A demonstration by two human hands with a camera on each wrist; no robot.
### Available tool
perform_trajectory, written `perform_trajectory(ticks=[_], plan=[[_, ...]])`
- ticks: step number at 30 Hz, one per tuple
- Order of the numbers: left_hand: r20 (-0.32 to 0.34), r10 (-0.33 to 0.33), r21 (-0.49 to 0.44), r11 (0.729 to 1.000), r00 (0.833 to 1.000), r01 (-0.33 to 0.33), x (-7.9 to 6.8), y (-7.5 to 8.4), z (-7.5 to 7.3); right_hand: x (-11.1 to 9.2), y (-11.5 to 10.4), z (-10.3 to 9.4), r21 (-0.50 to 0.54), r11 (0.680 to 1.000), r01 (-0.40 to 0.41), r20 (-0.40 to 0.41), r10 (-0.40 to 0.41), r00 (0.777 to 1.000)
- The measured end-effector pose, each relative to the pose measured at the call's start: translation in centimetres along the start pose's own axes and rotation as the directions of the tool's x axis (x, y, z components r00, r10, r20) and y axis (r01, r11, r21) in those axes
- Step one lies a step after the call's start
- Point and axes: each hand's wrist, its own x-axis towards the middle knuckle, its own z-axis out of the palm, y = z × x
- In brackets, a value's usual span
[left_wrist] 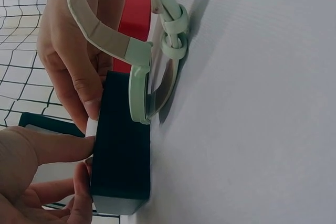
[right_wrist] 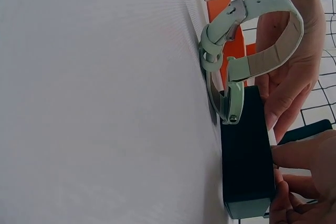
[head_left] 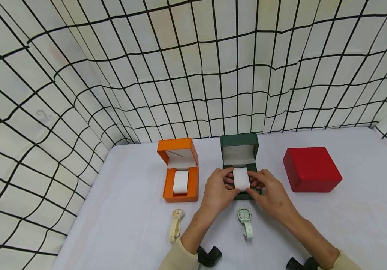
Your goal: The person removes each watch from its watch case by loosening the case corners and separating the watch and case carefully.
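A green watch box (head_left: 239,145) stands with its lid raised, and a white watch cushion (head_left: 241,179) sits at its lower half. My left hand (head_left: 218,189) pinches the cushion's left side with thumb and fingers. On the opposite side my right hand (head_left: 271,191) grips the same cushion, thumb at the near edge. In the left wrist view only a white sliver of it shows above the green front wall (left_wrist: 121,145). In front of this box lies a mint-green watch (head_left: 245,221) with its strap buckled in a loop, seen closely in the right wrist view.
To the left, an orange watch box (head_left: 168,191) stands with its lid up and a white cushion (head_left: 180,182) inside. A cream watch (head_left: 175,227) lies before it. At right is a closed red box (head_left: 311,168). Black-lined white sheeting (head_left: 227,75) surrounds the table's back and sides.
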Motion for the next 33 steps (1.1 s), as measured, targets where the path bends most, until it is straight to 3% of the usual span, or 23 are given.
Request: perform_trajectory(ticks=[13,18,23,29,33], plan=[[-0.008,-0.02,0.075,0.997,1.0,0.021,-0.1,0.1,-0.1,0.1,-0.4,-0.1,-0.013,0.999,-0.038,0.049,0.038,0.998],[-0.005,-0.022,0.067,0.998,1.0,0.022,0.1,0.3,0.1,-0.1,-0.2,-0.5,0.011,1.0,-0.011,0.043,0.011,0.999],[-0.04,-0.008,0.048,0.999,0.999,0.009,0.0,0.8,0.3,-0.4,0.0,-1.5,0.06,0.998,0.035,0.005,-0.036,0.999],[-0.112,0.029,0.039,0.999,0.993,-0.024,-0.3,1.8,0.8,-0.3,0.3,-3.5,0.027,0.997,0.073,-0.08,-0.07,0.994],[-0.107,0.038,-0.012,0.999,0.994,-0.04,-0.4,2.5,1.3,-0.3,0.6,-4.9,0.018,0.994,0.104,-0.14,-0.1,0.985]])
